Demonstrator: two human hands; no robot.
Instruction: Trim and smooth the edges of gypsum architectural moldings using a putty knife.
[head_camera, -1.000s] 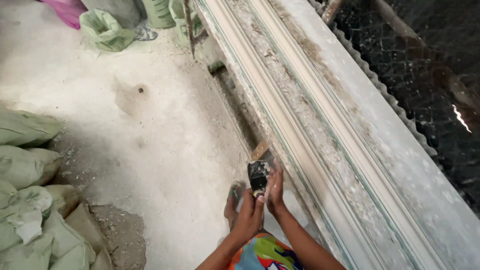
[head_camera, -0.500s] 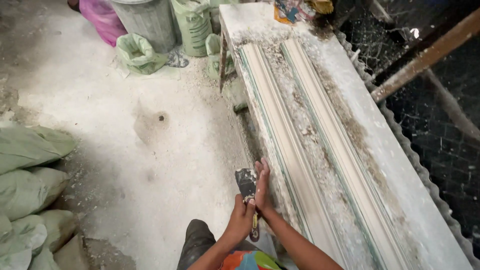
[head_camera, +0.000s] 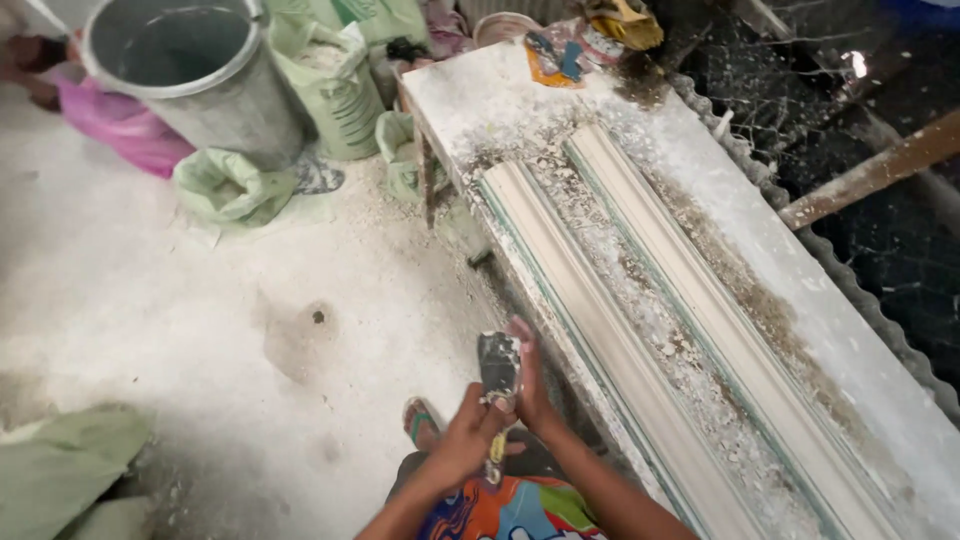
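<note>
The bucket (head_camera: 190, 75) is grey, the sacks (head_camera: 335, 80) are light green, the bag (head_camera: 120, 125) is pink, and the long mould (head_camera: 640, 330) is white.

Plaster-caked dark scraper (head_camera: 498, 364), blade up, upright between both hands, just beside long table's edge.

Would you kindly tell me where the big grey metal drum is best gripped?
Grip the grey metal drum by its rolled top rim, from above with a hand on either side: it stands upright and open-mouthed, and its smooth wall shows no handles.
</note>
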